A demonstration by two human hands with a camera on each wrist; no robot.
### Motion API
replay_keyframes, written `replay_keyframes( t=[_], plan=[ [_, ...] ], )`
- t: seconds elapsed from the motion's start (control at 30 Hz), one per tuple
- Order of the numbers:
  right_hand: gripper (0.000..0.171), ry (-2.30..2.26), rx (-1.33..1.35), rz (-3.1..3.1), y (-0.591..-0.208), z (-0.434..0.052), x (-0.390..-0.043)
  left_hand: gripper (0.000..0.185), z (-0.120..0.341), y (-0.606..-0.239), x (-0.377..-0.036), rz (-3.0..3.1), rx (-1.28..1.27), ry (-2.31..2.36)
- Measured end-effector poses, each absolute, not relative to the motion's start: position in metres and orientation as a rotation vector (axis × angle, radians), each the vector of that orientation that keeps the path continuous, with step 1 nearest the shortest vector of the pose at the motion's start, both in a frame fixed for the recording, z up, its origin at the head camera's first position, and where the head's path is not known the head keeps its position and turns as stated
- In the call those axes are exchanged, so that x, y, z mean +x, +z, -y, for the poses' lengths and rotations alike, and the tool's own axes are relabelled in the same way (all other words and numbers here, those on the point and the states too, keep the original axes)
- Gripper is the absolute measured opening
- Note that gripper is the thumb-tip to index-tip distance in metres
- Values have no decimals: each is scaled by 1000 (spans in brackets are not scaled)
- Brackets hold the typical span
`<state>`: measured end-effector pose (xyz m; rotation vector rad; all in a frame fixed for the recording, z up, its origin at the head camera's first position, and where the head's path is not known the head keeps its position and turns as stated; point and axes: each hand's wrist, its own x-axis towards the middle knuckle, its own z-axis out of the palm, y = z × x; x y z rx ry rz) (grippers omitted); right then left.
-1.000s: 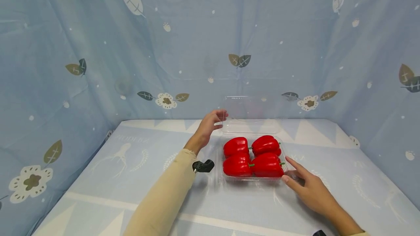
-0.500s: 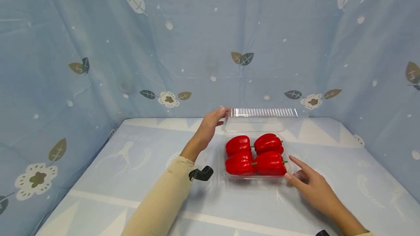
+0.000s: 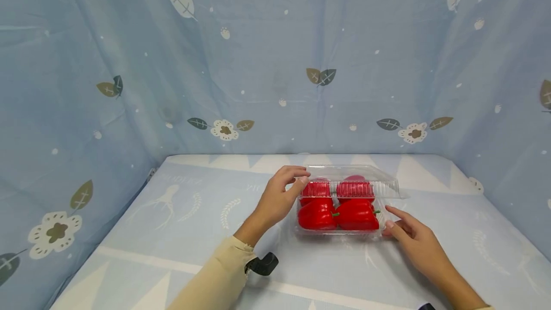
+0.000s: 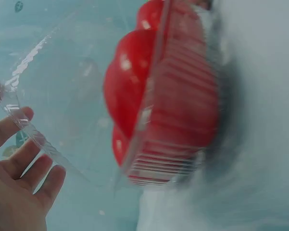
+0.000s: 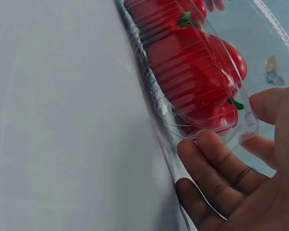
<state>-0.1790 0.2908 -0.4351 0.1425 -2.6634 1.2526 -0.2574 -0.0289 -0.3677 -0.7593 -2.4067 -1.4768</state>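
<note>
A clear plastic clamshell container (image 3: 316, 232) holds several red bell peppers (image 3: 356, 215) with green stems. Its hinged lid (image 3: 346, 172) leans forward at a slant over the back peppers. My left hand (image 3: 275, 200) pinches the lid's left edge between thumb and fingers; in the left wrist view the lid's ridged rim (image 4: 43, 144) runs across those fingers. At the container's right end, my right hand (image 3: 419, 245) rests with loosely spread fingers. The right wrist view has its thumb (image 5: 267, 105) at the rim and fingertips (image 5: 192, 149) right at the ridged side.
The container stands on a table with a pale blue-and-white patterned cover (image 3: 206, 262). A blue curtain (image 3: 267, 61) with leaves and flowers hangs behind and at both sides. A black camera mount (image 3: 263, 264) sits at the left wrist.
The lid has swung from upright at the back, forward and down over the back peppers. My left hand has come nearer with it. The right hand has stayed at the container's right end.
</note>
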Motion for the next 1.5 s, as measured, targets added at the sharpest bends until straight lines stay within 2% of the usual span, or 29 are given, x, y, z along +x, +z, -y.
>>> replay_keyframes(
  t=[0.33,0.73,1.27,1.5],
  plan=[
    [47,1465,149,2528,-432,-296,-179,24,34,-387,-237,2407,-748,-1377],
    [44,1544,179,2472,-432,-304,-175,19,39,-401,-229,2396,-809,-1317],
    [40,1529,449,2463,-431,-303,-173,36,46,-413,-211,2412,-798,-1281],
    [40,1532,390,2466,-431,-300,-174,44,49,-417,-206,2425,-799,-1331]
  ],
)
